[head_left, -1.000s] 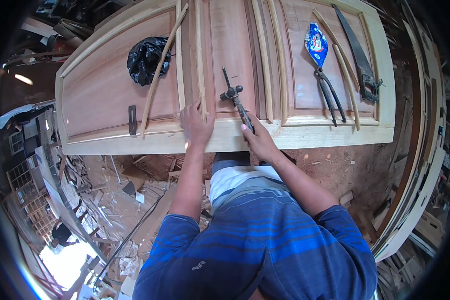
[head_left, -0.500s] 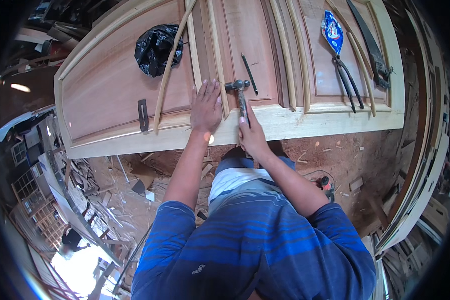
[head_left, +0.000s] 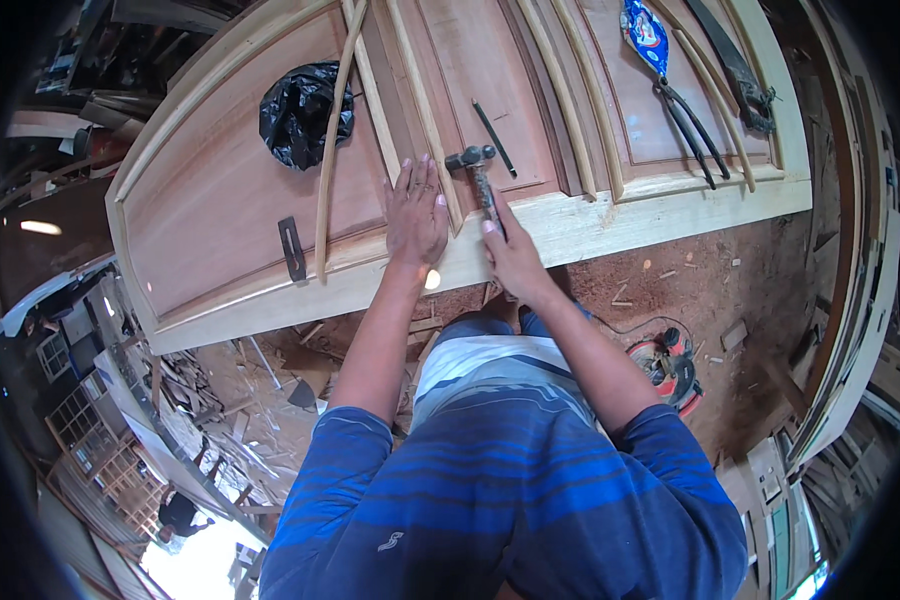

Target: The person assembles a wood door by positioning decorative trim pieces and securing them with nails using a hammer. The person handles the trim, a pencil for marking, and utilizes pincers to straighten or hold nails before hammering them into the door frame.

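Note:
A panelled wooden door lies flat before me, with thin moulding strips along its panels. My right hand grips the handle of a ball-peen hammer, its head just over the panel beside a strip. My left hand lies flat on the door, fingers stretched out, close against a moulding strip. To the right of the hammer lies a dark pencil. A dark slotted metal plate, likely a plane blade, rests left of my left hand.
On the door lie a crumpled black plastic bag, black-handled pincers, a blue packet, a handsaw and a loose curved strip. A red power tool stands on the littered floor. Timber boards lean at right. Another person is far off at lower left.
The view has turned a little, so the door appears tilted and more of the red power tool shows. Both hands keep their places, the right still on the hammer.

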Available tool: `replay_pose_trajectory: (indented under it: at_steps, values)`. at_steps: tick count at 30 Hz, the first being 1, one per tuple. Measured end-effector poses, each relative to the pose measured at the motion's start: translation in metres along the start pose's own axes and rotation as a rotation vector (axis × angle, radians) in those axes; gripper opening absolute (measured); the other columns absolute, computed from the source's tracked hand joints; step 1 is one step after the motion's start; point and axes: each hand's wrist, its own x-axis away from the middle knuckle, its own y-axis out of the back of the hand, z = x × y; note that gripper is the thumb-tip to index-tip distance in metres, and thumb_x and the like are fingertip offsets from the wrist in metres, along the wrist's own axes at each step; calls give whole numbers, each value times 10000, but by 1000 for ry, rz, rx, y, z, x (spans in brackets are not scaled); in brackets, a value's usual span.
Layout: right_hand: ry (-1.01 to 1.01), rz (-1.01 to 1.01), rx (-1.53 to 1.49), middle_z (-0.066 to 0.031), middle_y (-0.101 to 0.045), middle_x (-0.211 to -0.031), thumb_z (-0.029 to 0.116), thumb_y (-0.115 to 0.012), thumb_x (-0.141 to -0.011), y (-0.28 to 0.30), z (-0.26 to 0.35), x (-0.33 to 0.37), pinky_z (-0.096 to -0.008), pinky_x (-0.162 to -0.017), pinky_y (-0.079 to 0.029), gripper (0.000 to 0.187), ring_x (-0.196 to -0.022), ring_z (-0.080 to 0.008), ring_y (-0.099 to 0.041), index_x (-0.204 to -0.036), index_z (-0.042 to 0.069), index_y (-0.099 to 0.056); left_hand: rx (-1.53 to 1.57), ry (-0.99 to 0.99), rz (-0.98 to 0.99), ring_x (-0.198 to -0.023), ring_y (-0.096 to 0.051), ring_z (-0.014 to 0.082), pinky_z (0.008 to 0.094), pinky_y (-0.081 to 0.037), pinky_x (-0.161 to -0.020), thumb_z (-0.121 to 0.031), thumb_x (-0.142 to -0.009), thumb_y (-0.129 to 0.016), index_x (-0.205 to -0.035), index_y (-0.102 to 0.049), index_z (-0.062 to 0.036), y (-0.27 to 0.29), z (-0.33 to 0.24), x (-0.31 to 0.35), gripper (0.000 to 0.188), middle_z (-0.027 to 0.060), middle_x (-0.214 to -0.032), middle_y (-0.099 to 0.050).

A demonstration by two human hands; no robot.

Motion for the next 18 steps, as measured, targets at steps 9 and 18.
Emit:
replay_pose_trajectory:
  at_steps: [9, 18]
  values:
    - [-67, -11, 44, -10, -579, -875, 230, -532, -1160, 5, 11, -2, -292, -714, -509, 655, -756, -97, -529, -1770, 190, -296, -2, 6, 1, -1650, -299, 398, 646, -143, -1346, -252, -1092, -464, -1679, -460, -67, -1, 2, -1, 616, 111, -1765, -414]
    - [66, -110, 150, -183, -677, -1433, 224, -544, -1147, 32, -9, 4, -348, -1010, -534, 644, -1053, -213, -666, -1753, 165, -333, 23, -162, -64, -1601, -390, 383, 641, -143, -1352, -191, -997, -582, -1624, -513, -67, 13, 13, -21, 643, 128, -1698, -493]
